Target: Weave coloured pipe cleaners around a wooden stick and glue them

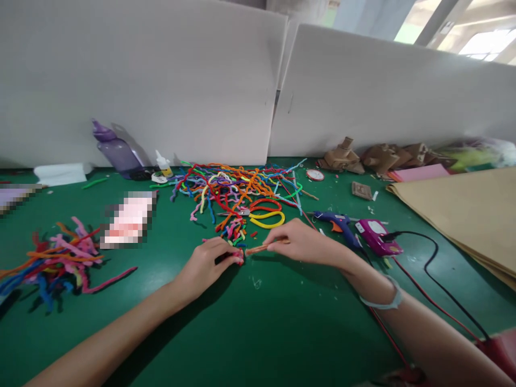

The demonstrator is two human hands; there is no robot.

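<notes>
My left hand (209,260) is closed in a pinch on a small red-and-pink fuzzy piece (241,257), partly hidden by the fingertips. Between the fingers of my right hand (296,242) is a thin brown stick (256,250); its tip points left, close to the red-and-pink piece, and I cannot tell if they touch. Just beyond my hands are short cut bits of pipe cleaner (233,228). Scissors (266,219) with red and yellow handles rest behind them, against a heap of long, many-coloured pipe cleaners (229,185).
Right of my right hand lie a blue glue gun (336,223) and a magenta device (377,236) with cables. Another pipe-cleaner pile (60,258) is at left. A purple bottle (121,156) and small glue bottle (163,164) stand behind; brown cardboard (463,209) covers the right.
</notes>
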